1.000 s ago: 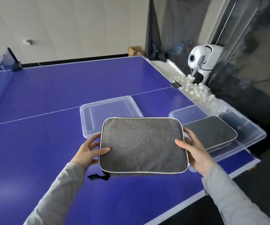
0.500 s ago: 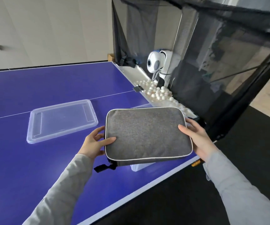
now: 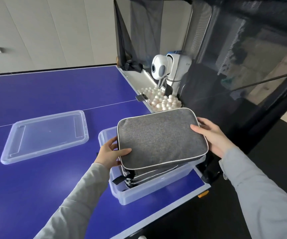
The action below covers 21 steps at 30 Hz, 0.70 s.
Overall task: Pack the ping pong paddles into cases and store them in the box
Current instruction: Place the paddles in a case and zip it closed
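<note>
we hold the grey paddle case (image 3: 161, 137) flat at centre right of the frame, directly over the clear plastic box (image 3: 154, 188), its long axis running left to right between our hands. our left hand (image 3: 111, 155) grips the left short edge, thumb on top; our right hand (image 3: 213, 135) clasps the right edge. another case (image 3: 152, 175) already lies beneath, so we judge the move is straight down. the lid (image 3: 44, 136) lies apart at left.

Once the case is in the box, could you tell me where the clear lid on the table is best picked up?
Grip the clear lid by its two short ends, one hand from each side. It lies flat on the blue table left of the box, with a raised rim all round to curl fingers under; its wide, thin shape would probably flex if lifted by one corner.
</note>
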Each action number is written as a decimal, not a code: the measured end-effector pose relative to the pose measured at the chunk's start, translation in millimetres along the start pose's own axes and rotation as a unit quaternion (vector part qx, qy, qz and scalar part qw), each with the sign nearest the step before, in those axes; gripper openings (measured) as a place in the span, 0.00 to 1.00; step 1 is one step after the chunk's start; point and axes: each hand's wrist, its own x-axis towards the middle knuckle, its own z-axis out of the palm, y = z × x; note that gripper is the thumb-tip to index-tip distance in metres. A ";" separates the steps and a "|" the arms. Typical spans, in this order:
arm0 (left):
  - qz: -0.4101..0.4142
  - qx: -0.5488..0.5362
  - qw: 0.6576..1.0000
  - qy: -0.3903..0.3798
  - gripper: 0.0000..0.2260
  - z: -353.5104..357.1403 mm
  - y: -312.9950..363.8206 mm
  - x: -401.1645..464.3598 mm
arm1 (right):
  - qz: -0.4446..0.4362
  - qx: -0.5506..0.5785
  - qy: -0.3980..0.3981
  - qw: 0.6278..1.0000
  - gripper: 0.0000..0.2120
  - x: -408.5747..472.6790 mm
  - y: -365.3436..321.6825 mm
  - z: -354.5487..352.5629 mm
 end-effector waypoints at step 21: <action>-0.143 0.137 0.955 0.221 0.36 21.2 -76.8 84.7 | 0.114 -0.109 -0.109 0.981 0.26 122.2 102.1 19.0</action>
